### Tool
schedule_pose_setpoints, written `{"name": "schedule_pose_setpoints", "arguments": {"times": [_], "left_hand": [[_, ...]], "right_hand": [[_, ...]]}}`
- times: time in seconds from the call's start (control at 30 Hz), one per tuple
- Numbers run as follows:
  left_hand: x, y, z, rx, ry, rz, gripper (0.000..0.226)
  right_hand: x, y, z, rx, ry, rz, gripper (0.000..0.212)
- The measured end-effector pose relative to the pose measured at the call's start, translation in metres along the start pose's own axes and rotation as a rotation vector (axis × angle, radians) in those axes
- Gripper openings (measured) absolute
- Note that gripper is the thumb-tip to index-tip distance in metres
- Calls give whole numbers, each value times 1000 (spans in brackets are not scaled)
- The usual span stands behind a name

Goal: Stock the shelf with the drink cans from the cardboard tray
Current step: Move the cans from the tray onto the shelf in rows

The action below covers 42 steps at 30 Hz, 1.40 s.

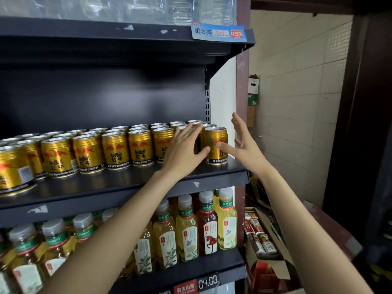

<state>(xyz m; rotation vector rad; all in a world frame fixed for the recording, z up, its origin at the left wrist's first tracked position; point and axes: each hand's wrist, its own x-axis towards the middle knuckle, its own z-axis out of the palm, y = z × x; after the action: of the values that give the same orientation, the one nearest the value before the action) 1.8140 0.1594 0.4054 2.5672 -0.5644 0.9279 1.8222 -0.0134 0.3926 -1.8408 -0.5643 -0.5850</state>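
Dark matte metal shelf [131, 183], scuffed paint on the lip, cream tiled wall [297, 81] off to the right. Shiny gold Red Bull cans [115, 150] sit in rows on it. My left hand [182, 149] lies flat against the cans with a wide grip, and my right hand [244, 143] is spread wide too, thumb touching the end can [216, 145].

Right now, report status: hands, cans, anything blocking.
Left hand open, fingers laid over a front-row can. Right hand open, thumb touching the end can. Gold cans upright in rows on the shelf. Nothing blocking.
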Motion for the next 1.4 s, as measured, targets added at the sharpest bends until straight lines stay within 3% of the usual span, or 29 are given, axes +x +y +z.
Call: {"name": "schedule_pose_setpoints", "arguments": {"times": [0.13, 0.23, 0.33, 0.43, 0.5, 0.67, 0.8, 0.87, 1.07, 1.27, 1.4], "left_hand": [[-42, 9, -13, -284, 293, 31, 40], [-92, 17, -19, -449, 412, 18, 26], [-152, 18, -13, -546, 477, -60, 18], [-218, 11, 1, -606, 478, -198, 17], [-266, -2, 12, -607, 369, -313, 16], [-400, -53, 35, -441, -190, -633, 14], [-494, -83, 37, -439, -363, -1000, 18], [-527, -91, 37, -445, -390, -1103, 19], [-568, -97, 84, -480, -577, -1068, 47], [-573, -109, 138, -468, -708, -1001, 54], [-549, -120, 169, -471, -729, -950, 59]], "right_hand": [[-56, -25, 14, -52, 257, -229, 52], [-105, -32, 33, -82, 409, -303, 29], [-161, -25, 56, -105, 439, -303, 17], [-220, -9, 81, -137, 329, -237, 15], [-259, 7, 99, -144, 163, -121, 18], [-350, 48, 150, -156, -336, 250, 24], [-407, 69, 190, -264, -615, 369, 29], [-430, 81, 211, -357, -746, 397, 38], [-464, 111, 252, -609, -897, 441, 57], [-475, 130, 268, -797, -1011, 440, 71], [-482, 137, 272, -885, -968, 491, 67]]}}
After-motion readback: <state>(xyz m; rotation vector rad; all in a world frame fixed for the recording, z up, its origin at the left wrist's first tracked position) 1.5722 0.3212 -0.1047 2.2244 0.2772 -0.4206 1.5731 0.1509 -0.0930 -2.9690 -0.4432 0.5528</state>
